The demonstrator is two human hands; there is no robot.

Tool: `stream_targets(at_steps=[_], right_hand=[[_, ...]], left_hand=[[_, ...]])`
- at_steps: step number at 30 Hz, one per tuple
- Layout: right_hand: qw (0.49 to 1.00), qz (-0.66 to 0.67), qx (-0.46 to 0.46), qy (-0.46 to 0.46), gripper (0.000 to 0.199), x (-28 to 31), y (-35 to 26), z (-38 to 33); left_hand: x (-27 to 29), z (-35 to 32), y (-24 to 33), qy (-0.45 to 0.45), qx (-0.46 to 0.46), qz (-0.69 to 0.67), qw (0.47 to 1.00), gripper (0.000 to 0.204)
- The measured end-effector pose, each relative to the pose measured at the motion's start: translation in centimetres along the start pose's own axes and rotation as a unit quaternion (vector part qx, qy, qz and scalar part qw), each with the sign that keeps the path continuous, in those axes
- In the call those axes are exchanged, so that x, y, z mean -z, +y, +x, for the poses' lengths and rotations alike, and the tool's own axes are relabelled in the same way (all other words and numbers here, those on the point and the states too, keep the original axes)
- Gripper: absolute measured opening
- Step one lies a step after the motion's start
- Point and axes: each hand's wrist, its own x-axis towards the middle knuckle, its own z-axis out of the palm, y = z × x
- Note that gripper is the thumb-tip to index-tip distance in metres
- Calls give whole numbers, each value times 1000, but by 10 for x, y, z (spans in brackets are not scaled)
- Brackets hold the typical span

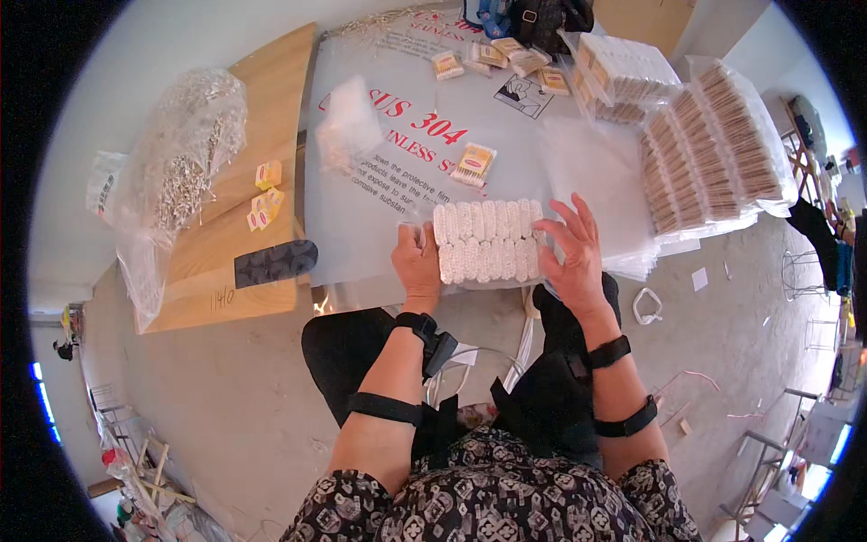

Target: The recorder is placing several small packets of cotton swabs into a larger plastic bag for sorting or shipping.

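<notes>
At the table's near edge sits a block of cotton swab bundles (489, 241), packed in two rows with the white cotton tips facing up. My left hand (418, 262) is closed at its left end, fingers curled and partly hidden. Spread fingers mark my right hand (573, 251), its index finger and thumb at the block's right end and the other fingers raised. Just beyond the block lies a small pack of cotton swabs (475, 164) with a yellow and red label. Clear plastic shows under the block's near side.
On the right stand large clear bags of stacked swab bundles (718, 149) beside flat clear plastic bags (601, 181). Small swab packs (519, 56) lie at the back. A wooden board (262, 99) at left carries a plastic bag of loose swabs (194, 154), yellow labels (265, 208) and a dark strip (276, 263).
</notes>
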Motion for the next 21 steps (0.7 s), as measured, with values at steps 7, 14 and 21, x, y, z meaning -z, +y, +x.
stream_targets(at_steps=[7,14,21], right_hand=[[999,43,-31,2,33,-5,4,-1],[999,39,-22,-25,36,-5,-4,3],[995,87,-27,-32,36,-5,-9,9]], left_hand=[[2,0,-2,-11,4,-9,1000,32],[1,0,0,-5,-16,15,1000,32],[3,-1,-4,-4,-7,21,1000,34]])
